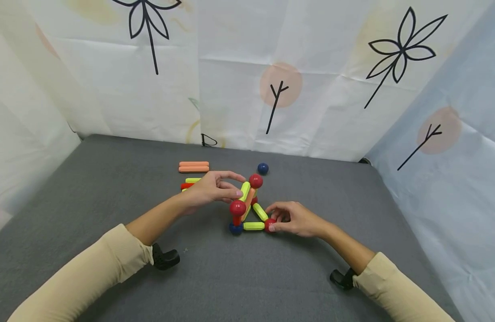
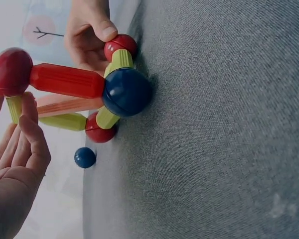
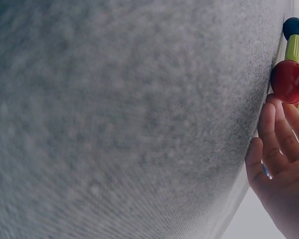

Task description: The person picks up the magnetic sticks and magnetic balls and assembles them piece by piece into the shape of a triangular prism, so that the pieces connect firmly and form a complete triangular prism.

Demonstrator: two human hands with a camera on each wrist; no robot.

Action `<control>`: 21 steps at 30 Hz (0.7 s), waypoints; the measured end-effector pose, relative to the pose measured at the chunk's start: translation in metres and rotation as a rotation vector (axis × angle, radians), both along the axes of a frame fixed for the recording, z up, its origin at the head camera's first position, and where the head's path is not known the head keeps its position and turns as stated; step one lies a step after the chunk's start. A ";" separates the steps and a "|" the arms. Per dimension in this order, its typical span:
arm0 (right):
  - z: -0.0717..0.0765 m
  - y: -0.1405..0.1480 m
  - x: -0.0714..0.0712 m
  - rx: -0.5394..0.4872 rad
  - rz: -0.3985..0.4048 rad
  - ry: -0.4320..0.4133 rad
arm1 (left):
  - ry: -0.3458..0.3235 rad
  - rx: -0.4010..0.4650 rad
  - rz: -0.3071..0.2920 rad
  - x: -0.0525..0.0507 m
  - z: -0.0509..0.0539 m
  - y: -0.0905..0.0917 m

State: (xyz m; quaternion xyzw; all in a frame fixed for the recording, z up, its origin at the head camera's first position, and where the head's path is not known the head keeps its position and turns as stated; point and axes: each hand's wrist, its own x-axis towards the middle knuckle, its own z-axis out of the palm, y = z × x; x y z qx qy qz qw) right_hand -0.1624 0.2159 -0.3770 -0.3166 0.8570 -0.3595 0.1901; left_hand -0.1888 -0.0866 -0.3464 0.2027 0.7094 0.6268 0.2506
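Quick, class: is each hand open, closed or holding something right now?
Left hand: holding the upper yellow-green rod in a pinch.
Right hand: holding the rightmost red ball in the head view.

"How do the arms look?"
"Left forearm (image 1: 156, 218) and right forearm (image 1: 345, 246) both reach forward, angling inward."
"And at their ends?"
"Left hand (image 1: 209, 190) pinches with bent fingers (image 2: 37, 142); right hand (image 1: 298, 219), nearer the body, pinches too, its fingers curled toward the thumb (image 2: 103, 27)."

Curtained booth (image 1: 464, 201), plant-print sheets (image 1: 231, 44), grey fabric surface (image 1: 247, 277)
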 end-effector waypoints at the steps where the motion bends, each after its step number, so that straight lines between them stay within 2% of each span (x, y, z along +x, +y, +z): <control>1: 0.000 0.000 0.000 0.000 0.000 -0.002 | -0.005 0.000 -0.012 0.000 0.001 0.001; 4: 0.000 0.000 0.000 -0.001 -0.001 -0.006 | 0.006 -0.012 -0.045 -0.001 0.001 0.003; 7: 0.000 0.000 -0.001 -0.002 0.000 -0.004 | 0.054 -0.030 -0.041 -0.003 -0.001 0.002; 11: 0.000 -0.001 0.000 -0.004 -0.001 -0.004 | 0.118 -0.071 -0.024 -0.005 -0.013 -0.007; 13: 0.000 -0.001 0.000 -0.004 0.000 -0.003 | 0.169 -0.120 -0.071 -0.002 -0.023 -0.012; 17: -0.001 0.000 0.000 0.002 -0.002 0.008 | 0.282 -0.248 -0.214 0.009 -0.039 -0.013; 19: -0.001 0.000 0.000 0.002 -0.001 0.019 | 0.337 -0.298 -0.227 0.015 -0.045 -0.010; 21: -0.002 -0.001 0.000 -0.004 0.000 0.030 | 0.378 -0.315 -0.202 0.019 -0.049 -0.005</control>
